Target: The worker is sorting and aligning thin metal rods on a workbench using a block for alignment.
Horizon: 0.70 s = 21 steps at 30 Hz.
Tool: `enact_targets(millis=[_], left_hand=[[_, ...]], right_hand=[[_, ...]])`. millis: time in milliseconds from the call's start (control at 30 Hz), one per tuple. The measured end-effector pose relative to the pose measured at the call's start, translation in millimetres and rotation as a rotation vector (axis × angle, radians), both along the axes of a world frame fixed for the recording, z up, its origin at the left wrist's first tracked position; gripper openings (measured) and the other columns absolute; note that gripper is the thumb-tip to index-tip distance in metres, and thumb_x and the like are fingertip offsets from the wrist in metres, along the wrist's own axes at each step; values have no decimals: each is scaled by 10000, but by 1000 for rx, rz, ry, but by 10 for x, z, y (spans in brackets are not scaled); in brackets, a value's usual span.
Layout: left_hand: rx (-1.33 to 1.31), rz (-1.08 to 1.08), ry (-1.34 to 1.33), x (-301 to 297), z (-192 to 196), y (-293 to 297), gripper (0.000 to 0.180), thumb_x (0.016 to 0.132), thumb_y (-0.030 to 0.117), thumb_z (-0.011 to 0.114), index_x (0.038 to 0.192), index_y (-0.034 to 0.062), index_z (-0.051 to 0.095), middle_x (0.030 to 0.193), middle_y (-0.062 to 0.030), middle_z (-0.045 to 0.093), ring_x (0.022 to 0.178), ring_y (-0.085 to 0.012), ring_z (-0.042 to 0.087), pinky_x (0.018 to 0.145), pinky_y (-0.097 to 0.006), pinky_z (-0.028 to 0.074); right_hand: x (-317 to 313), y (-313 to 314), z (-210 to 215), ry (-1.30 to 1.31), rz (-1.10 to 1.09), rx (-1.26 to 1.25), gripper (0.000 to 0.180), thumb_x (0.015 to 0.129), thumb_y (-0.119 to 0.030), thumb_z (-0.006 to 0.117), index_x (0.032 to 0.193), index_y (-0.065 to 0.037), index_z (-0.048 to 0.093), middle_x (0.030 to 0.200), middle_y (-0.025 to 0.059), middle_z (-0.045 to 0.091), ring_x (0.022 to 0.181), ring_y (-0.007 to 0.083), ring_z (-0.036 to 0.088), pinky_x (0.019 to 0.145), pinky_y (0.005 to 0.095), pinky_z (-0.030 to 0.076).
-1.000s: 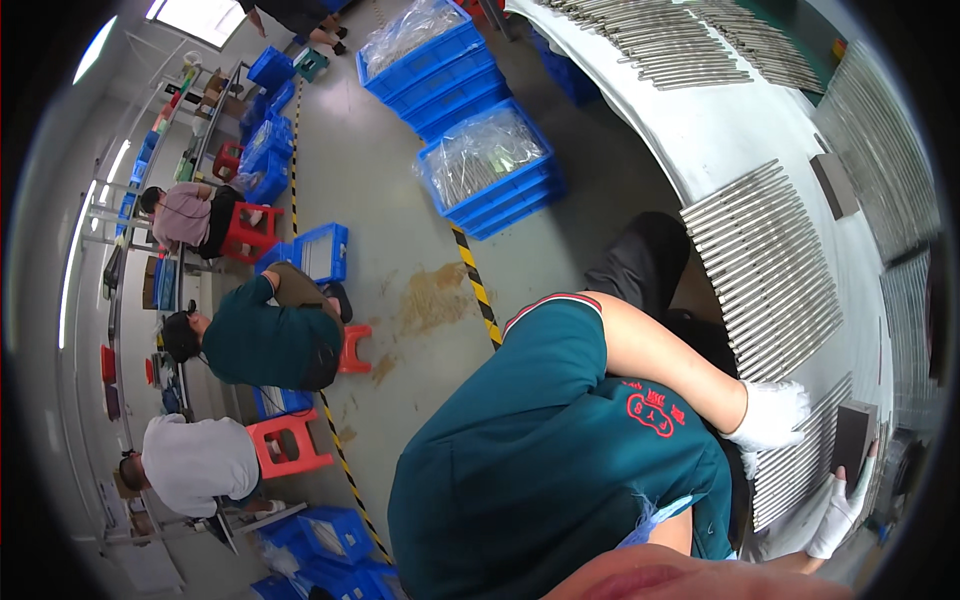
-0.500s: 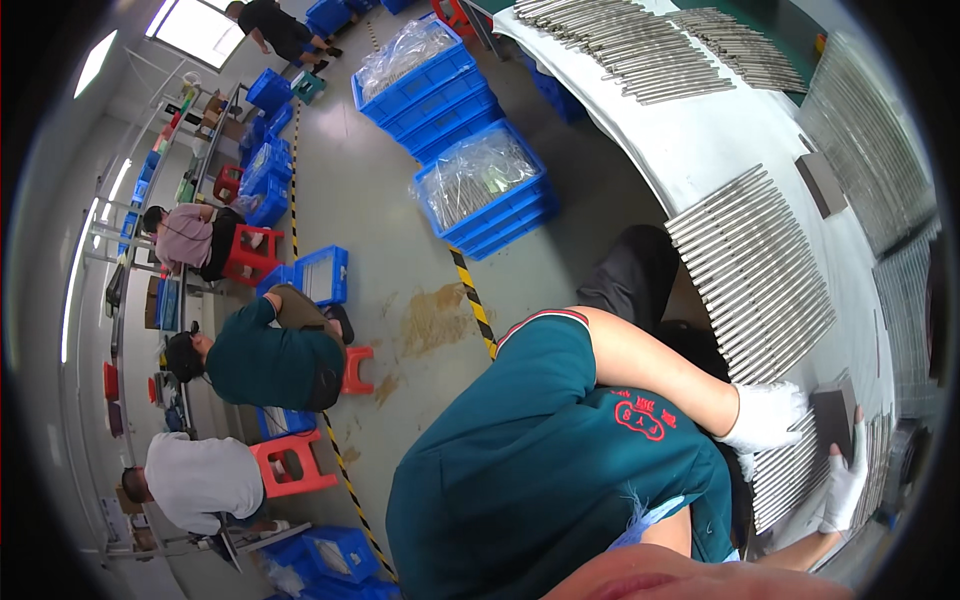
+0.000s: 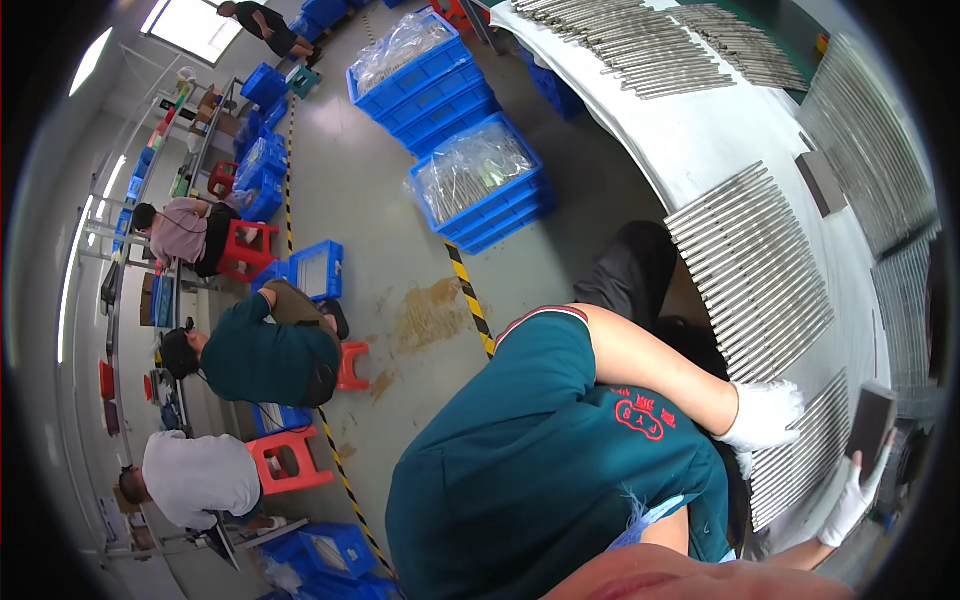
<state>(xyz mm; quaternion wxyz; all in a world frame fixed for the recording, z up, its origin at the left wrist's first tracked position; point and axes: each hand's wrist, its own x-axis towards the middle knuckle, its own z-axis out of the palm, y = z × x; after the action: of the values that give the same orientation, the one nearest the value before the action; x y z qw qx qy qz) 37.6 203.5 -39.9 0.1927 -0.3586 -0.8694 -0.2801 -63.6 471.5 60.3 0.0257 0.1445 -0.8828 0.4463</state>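
Note:
My left hand [image 3: 765, 415], in a white glove, lies at the upper left edge of a row of thin metal rods [image 3: 797, 455]. Its fingers look stretched out over the rod ends, with nothing visible in them. My right hand [image 3: 850, 505], also gloved in white but with bare fingertips, grips a dark grey rectangular block [image 3: 872, 420] between thumb and fingers. The block is tilted up at the right side of that row. Just above lies a larger row of metal rods [image 3: 750, 270], side by side on the white table cover [image 3: 690, 140].
A second dark block [image 3: 820, 184] rests on the table beside clear plastic-looking stacks [image 3: 868, 150]. More rods [image 3: 630, 45] lie at the far end. Blue crates [image 3: 480, 190] with bagged rods stand on the floor to the left. Several people [image 3: 265, 345] sit at a bench farther left.
My right hand has moved the block to the right, uncovering more of the lower rods. My left hand has stayed nearly in place.

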Motion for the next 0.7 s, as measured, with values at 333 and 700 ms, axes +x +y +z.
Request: enact_targets(millis=[333,700], left_hand=[[30,41,129,-18,-60,9,893,553,720,815,1024,-20,646,1020,-281,634,1082,-480,598,991,-554,455],[38,-94,-177,119,211,-209,743,794,462,788,1341,10,566,1163,-207,620,1185,-386,562,1059,-501,428]], right_hand=[[-421,99,-494,309,-344,-112,665,1013,-196,675,1598,-110,371,1522,187,521,1320,280,574,1101,364,475],[-440,-5,-681,502,-267,-158,621,979,-154,726,1519,0,461,1536,139,495,1404,230,463,1179,338,343]])
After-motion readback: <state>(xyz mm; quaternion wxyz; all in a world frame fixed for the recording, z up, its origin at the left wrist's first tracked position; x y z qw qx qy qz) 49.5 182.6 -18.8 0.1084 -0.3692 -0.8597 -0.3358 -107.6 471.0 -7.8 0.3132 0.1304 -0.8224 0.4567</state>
